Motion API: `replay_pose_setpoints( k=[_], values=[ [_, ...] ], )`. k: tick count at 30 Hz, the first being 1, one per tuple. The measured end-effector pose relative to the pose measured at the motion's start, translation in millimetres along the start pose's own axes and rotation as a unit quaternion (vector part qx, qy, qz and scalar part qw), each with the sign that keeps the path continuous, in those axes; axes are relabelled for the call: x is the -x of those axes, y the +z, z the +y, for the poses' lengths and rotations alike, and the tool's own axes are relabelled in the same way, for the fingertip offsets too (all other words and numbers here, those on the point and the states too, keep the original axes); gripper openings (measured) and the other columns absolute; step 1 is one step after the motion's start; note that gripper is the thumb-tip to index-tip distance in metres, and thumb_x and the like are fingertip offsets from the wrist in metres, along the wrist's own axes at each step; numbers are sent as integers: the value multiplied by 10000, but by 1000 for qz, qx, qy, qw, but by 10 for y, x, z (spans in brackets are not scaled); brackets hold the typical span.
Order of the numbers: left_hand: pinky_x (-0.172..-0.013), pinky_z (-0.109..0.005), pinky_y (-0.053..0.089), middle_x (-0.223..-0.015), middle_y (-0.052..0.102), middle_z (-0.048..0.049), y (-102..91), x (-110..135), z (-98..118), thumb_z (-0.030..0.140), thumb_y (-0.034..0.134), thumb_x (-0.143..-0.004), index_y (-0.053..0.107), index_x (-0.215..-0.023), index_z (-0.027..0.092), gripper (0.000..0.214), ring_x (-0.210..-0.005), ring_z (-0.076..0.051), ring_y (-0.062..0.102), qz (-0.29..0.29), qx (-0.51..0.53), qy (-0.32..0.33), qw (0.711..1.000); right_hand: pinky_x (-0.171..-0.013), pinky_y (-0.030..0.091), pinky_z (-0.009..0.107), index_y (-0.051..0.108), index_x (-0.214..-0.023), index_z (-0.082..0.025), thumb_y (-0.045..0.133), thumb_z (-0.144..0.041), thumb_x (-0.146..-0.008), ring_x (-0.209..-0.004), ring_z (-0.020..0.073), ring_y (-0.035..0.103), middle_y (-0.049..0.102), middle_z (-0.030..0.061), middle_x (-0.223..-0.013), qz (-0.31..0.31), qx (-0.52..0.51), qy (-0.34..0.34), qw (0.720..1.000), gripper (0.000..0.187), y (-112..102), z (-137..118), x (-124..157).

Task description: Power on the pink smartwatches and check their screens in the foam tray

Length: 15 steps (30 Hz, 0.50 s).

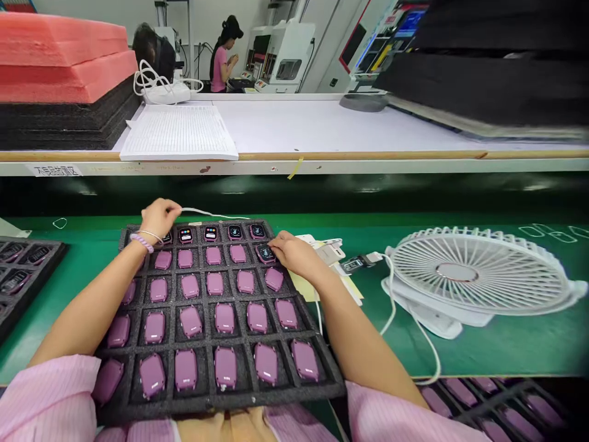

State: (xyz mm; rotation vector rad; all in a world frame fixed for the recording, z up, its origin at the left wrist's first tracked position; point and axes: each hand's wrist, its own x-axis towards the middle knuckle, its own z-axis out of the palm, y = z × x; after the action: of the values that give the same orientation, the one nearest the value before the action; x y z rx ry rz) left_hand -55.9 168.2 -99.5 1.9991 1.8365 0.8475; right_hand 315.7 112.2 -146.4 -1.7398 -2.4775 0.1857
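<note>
A black foam tray point(209, 396) lies in front of me on the green mat, its pockets filled with several purple watch bodies point(225, 317), most lying face down. The far row shows lit screens point(210, 233). My left hand point(159, 216) is curled at the tray's far left corner, fingers pinched on a thin white cable point(209, 214). My right hand point(289, 250) rests at the far right of the tray, fingertips closed on a face-up watch point(265, 252) in the second row.
A white desk fan point(478, 276) lies on the mat to the right, its cord trailing toward me. Small labels and a plug point(335, 253) sit beside the tray. Another tray point(23, 264) is at the left; pink foam sheets point(59, 55) are stacked on the shelf. A person sits far behind.
</note>
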Motion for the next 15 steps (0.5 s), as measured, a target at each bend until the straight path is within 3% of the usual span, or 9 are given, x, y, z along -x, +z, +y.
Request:
replay_pose_setpoints(
  k=[2, 4, 6, 8, 10, 12, 15],
  values=[
    [-879, -351, 509, -1078, 744, -84, -258, 46, -78, 387, 561, -912, 739, -1056, 177, 310, -937, -218, 660, 77, 49, 9, 996, -843, 544, 334, 785, -1105, -161, 496, -129, -996, -960, 273, 689, 692, 131, -1061, 21, -4, 8, 1000, 310, 71, 33, 2],
    [-843, -309, 516, -1036, 742, -75, -522, 162, -217, 447, 608, -882, 732, -1058, 159, 359, -908, -194, 649, 178, 138, 30, 974, -889, 552, 366, 774, -1112, -145, 474, -123, -995, -982, 291, 689, 707, 142, -1059, 53, -16, 7, 998, 323, 143, 92, 3],
    [-817, -298, 516, -975, 744, -58, -723, 362, -380, 503, 685, -825, 745, -1010, 166, 389, -869, -185, 641, 206, 177, 32, 962, -920, 556, 397, 771, -1063, -140, 473, -121, -986, -999, 310, 687, 724, 144, -1016, 85, -29, -7, 996, 308, 221, 159, -7],
    [-809, -314, 515, -916, 745, -52, -820, 613, -532, 550, 730, -791, 761, -932, 182, 395, -843, -194, 644, 134, 141, 23, 981, -926, 559, 410, 771, -1008, -156, 490, -121, -969, -1024, 322, 680, 729, 139, -974, 107, -34, -33, 993, 286, 299, 214, -24],
    [-848, -356, 512, -885, 754, -60, -817, 854, -665, 601, 717, -808, 776, -866, 202, 408, -856, -219, 659, 16, 70, 35, 997, -911, 564, 411, 774, -978, -172, 505, -119, -950, -1038, 327, 674, 723, 134, -958, 128, -30, -57, 990, 276, 365, 247, -39],
    [-909, -403, 494, -895, 767, -69, -764, 1032, -780, 651, 637, -869, 792, -854, 226, 452, -890, -240, 672, -74, 1, 66, 995, -876, 571, 417, 783, -983, -173, 514, -125, -941, -1020, 333, 676, 716, 141, -987, 141, -20, -65, 988, 276, 404, 256, -41],
    [-935, -418, 472, -925, 768, -74, -714, 1154, -920, 660, 512, -952, 809, -893, 250, 510, -909, -239, 668, -127, -58, 107, 984, -839, 572, 433, 793, -1027, -169, 518, -142, -948, -1002, 344, 678, 711, 149, -1023, 139, -7, -57, 989, 288, 399, 232, -21]
  ],
)
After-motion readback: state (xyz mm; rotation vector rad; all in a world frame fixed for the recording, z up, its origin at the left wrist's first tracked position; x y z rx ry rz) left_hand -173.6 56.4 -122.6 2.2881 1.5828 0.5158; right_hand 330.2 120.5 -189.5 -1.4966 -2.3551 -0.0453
